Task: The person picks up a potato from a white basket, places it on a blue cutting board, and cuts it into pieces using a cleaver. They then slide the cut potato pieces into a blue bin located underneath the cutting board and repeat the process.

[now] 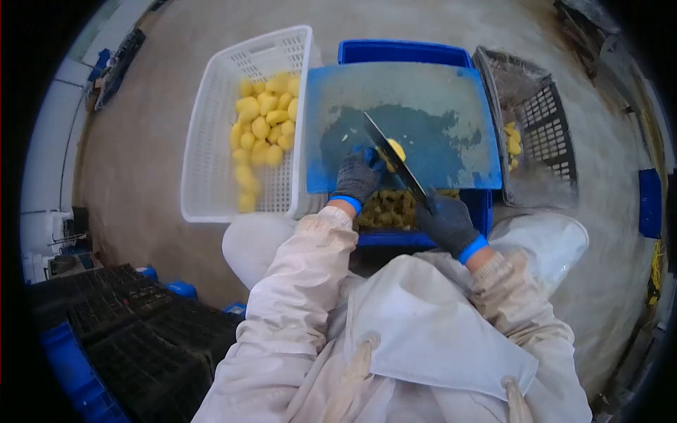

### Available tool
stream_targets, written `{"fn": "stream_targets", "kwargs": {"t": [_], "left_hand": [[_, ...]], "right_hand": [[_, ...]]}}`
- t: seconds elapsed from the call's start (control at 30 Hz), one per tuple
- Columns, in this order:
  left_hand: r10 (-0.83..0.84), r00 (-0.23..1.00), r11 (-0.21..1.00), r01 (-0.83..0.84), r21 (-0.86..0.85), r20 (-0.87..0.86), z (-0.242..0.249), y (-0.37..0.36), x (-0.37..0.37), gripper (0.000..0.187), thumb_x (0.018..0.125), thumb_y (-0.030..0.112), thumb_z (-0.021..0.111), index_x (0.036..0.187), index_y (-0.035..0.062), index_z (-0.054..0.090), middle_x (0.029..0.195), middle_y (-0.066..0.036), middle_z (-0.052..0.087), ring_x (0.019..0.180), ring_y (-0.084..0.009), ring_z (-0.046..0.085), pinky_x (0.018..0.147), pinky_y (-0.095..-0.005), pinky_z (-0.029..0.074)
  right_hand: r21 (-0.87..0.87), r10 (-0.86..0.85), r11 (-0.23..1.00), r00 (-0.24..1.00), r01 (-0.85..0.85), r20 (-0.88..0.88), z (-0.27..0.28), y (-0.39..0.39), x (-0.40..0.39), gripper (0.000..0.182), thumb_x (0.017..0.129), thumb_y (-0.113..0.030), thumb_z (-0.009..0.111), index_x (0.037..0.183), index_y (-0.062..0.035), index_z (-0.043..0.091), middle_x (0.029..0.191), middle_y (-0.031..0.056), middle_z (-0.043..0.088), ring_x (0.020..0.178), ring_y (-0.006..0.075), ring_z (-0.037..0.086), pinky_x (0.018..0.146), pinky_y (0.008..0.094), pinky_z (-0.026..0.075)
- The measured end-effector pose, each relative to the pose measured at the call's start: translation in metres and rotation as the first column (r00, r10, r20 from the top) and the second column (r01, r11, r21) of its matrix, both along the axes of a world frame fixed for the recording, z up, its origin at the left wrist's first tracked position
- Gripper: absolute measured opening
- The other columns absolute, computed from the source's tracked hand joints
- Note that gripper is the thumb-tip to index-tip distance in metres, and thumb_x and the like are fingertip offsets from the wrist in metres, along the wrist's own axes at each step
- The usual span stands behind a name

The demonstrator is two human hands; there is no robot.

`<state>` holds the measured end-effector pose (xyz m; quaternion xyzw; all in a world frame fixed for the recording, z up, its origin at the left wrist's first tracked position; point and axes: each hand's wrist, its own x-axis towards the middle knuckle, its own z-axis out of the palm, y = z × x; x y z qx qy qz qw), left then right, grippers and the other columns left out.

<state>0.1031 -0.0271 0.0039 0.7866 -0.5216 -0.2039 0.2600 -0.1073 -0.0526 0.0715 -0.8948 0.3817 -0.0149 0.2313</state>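
My right hand [449, 223], in a dark grey glove with a blue band at the wrist, is closed around the handle of a large knife [392, 156]. The blade slants up and to the left across a peeled yellow potato [397, 149]. That potato rests on a blue cutting board [423, 84] with a wet, worn surface. On the potato's left side, my gloved left hand [358, 173] has its fingers bent against it, holding it close to the blade. How deep the blade sits in the potato is hard to see.
A white perforated crate [199, 155] on the left contains many peeled potatoes [262, 127]. Under the board, a blue bin [395, 238] contains cut yellow pieces. A dark crate [546, 127] with some yellow pieces stands at right. Black crates [134, 338] lie at lower left.
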Motion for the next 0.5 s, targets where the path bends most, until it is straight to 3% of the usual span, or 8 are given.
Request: {"fn": "stream_targets", "kwargs": {"t": [0.1, 0.17, 0.2, 0.23, 0.3, 0.37, 0.43, 0.5], "left_hand": [[-0.108, 0.94, 0.988, 0.137, -0.066, 0.323, 0.009, -0.003, 0.016, 0.051, 0.075, 0.017, 0.067, 0.123, 0.0093, 0.049, 0.12, -0.02, 0.051, 0.104, -0.0365, 0.055, 0.087, -0.0423, 0.046], [-0.318, 0.912, 0.948, 0.301, 0.103, 0.26, 0.035, -0.017, 0.02, 0.066, 0.074, 0.013, 0.067, 0.133, 0.0134, 0.038, 0.134, -0.017, 0.04, 0.11, -0.037, 0.052, 0.091, -0.0424, 0.045], [-0.451, 0.789, 0.886, 0.45, 0.107, 0.416, 0.035, -0.025, 0.019, 0.067, 0.073, 0.011, 0.067, 0.133, 0.0138, 0.039, 0.134, -0.017, 0.04, 0.109, -0.0374, 0.052, 0.091, -0.0426, 0.045], [-0.548, 0.621, 0.8, 0.584, 0.135, 0.56, 0.033, -0.035, 0.021, 0.067, 0.072, 0.009, 0.067, 0.133, 0.0143, 0.04, 0.135, -0.017, 0.039, 0.109, -0.0378, 0.052, 0.092, -0.0427, 0.045], [-0.678, 0.547, 0.711, 0.658, 0.248, 0.491, 0.032, -0.053, 0.022, 0.068, 0.07, 0.01, 0.069, 0.132, 0.0158, 0.041, 0.129, -0.016, 0.044, 0.11, -0.037, 0.051, 0.093, -0.0436, 0.043], [-0.696, 0.686, 0.702, 0.591, 0.397, 0.211, 0.031, -0.062, 0.016, 0.065, 0.071, 0.014, 0.07, 0.13, 0.0124, 0.043, 0.124, -0.018, 0.047, 0.112, -0.0367, 0.05, 0.094, -0.0438, 0.042], [-0.564, 0.797, 0.807, 0.478, 0.346, 0.215, 0.025, -0.049, -0.004, 0.062, 0.071, 0.017, 0.07, 0.128, 0.0106, 0.044, 0.121, -0.019, 0.049, 0.112, -0.0366, 0.049, 0.094, -0.0437, 0.042], [-0.41, 0.887, 0.893, 0.343, 0.291, 0.212, 0.014, -0.03, -0.027, 0.06, 0.072, 0.02, 0.07, 0.126, 0.0087, 0.045, 0.118, -0.021, 0.051, 0.111, -0.0365, 0.049, 0.094, -0.0436, 0.042]], "right_hand": [[0.174, -0.12, 0.981, 0.974, 0.086, 0.194, 0.024, 0.004, -0.033, 0.03, 0.085, -0.022, 0.054, 0.106, -0.0005, 0.055, 0.07, 0.0174, 0.062, 0.066, 0.0344, 0.062, 0.06, 0.043, 0.048], [-0.06, -0.024, 0.997, 0.954, 0.044, 0.3, 0.018, 0.003, -0.058, 0.026, 0.085, -0.017, 0.056, 0.106, -0.0012, 0.056, 0.069, 0.0159, 0.061, 0.06, 0.0306, 0.061, 0.056, 0.0389, 0.047], [0.444, -0.425, 0.864, 0.817, 0.238, 0.39, 0.047, 0.011, -0.052, 0.021, 0.085, -0.013, 0.057, 0.103, -0.0008, 0.057, 0.066, 0.014, 0.059, 0.056, 0.0254, 0.058, 0.053, 0.0356, 0.045], [0.441, -0.43, 0.864, 0.812, 0.243, 0.395, 0.047, 0.012, -0.055, 0.021, 0.085, -0.013, 0.057, 0.103, -0.0008, 0.057, 0.066, 0.014, 0.059, 0.056, 0.0254, 0.058, 0.053, 0.0356, 0.045], [0.619, -0.602, 0.723, 0.72, 0.306, 0.346, 0.048, 0.012, -0.064, 0.018, 0.086, -0.012, 0.056, 0.099, -0.0004, 0.057, 0.065, 0.0131, 0.058, 0.055, 0.0213, 0.057, 0.052, 0.0338, 0.044], [0.635, -0.614, 0.705, 0.721, 0.316, 0.322, 0.045, 0.016, -0.069, 0.017, 0.086, -0.013, 0.056, 0.098, -0.0007, 0.057, 0.065, 0.0137, 0.059, 0.055, 0.0229, 0.058, 0.052, 0.0346, 0.044], [0.65, -0.622, 0.687, 0.726, 0.325, 0.294, 0.037, 0.02, -0.074, 0.016, 0.086, -0.013, 0.056, 0.096, -0.0009, 0.058, 0.066, 0.0142, 0.059, 0.056, 0.0244, 0.058, 0.053, 0.0353, 0.045], [0.218, -0.297, 0.949, 0.876, 0.227, 0.38, 0.025, 0.025, -0.072, 0.016, 0.085, -0.015, 0.057, 0.094, -0.0018, 0.058, 0.066, 0.0153, 0.059, 0.057, 0.0287, 0.059, 0.054, 0.0372, 0.046]]}}
